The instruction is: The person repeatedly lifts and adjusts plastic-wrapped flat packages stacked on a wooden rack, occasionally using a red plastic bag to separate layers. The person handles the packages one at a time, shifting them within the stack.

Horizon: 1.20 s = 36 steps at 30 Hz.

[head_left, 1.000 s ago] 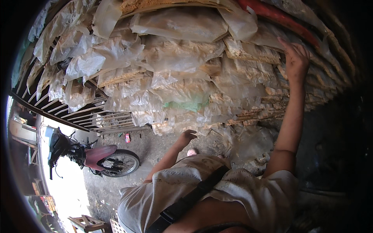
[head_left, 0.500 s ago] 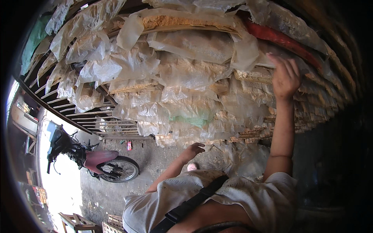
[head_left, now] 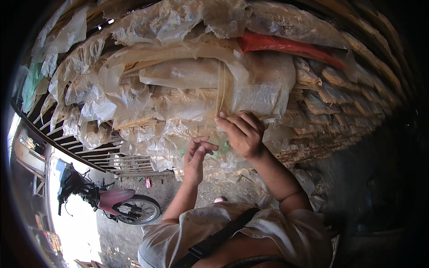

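Observation:
Layers of crumpled translucent plastic sheets cover crusty tan slabs stacked in rows on a slatted rack. My right hand has its fingers closed on the edge of one plastic sheet, whose long folded strip hangs down in the centre. Just below and left of it, my left hand is raised with fingers apart and loosely bent, close to the sheets and holding nothing that I can see. A red plastic strip lies across the upper right layers.
A pinkish-red and black motorbike stands at the lower left on the concrete floor, in front of a bright doorway area. A small pink packet lies on the floor below the rack.
My right hand has come down and inward from the upper right and now grips plastic, which has been drawn toward the centre. My left hand has risen toward the sheets beside it.

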Each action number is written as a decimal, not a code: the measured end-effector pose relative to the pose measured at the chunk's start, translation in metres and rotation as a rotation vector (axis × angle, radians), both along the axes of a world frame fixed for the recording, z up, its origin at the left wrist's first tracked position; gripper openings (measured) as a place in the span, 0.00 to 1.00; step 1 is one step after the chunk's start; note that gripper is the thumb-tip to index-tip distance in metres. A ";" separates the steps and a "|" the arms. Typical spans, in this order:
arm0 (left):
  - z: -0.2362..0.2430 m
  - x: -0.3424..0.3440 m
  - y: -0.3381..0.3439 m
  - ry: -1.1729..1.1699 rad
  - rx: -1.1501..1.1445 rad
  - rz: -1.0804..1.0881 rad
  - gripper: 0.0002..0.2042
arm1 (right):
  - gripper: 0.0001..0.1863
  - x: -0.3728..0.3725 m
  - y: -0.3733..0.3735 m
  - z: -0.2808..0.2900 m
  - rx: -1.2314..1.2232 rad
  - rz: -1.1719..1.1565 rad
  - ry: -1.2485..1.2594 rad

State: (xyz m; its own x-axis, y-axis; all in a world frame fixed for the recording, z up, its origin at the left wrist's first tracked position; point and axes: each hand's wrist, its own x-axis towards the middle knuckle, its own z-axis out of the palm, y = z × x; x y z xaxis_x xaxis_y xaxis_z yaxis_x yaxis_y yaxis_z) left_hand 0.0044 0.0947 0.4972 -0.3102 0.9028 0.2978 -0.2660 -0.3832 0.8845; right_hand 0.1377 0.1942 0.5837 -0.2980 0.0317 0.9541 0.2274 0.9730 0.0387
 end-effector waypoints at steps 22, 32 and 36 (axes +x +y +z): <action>0.085 0.032 0.041 -0.234 -0.034 -0.124 0.23 | 0.16 0.110 0.085 0.008 -1.410 0.377 0.734; 0.080 0.019 0.038 -0.755 0.053 -0.380 0.13 | 0.11 0.107 0.092 0.002 -1.287 0.529 0.806; 0.065 -0.011 0.037 -1.051 0.090 -0.451 0.07 | 0.10 0.104 0.093 -0.002 -1.258 0.608 0.805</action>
State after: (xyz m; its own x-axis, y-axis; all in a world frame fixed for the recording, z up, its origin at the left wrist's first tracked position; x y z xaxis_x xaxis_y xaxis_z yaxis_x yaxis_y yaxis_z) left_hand -0.0068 0.1313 0.5627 -0.0969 0.9836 0.1521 -0.9862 -0.1155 0.1185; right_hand 0.2422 0.2875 0.5819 -0.0178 0.9461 0.3235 -0.6191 0.2436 -0.7466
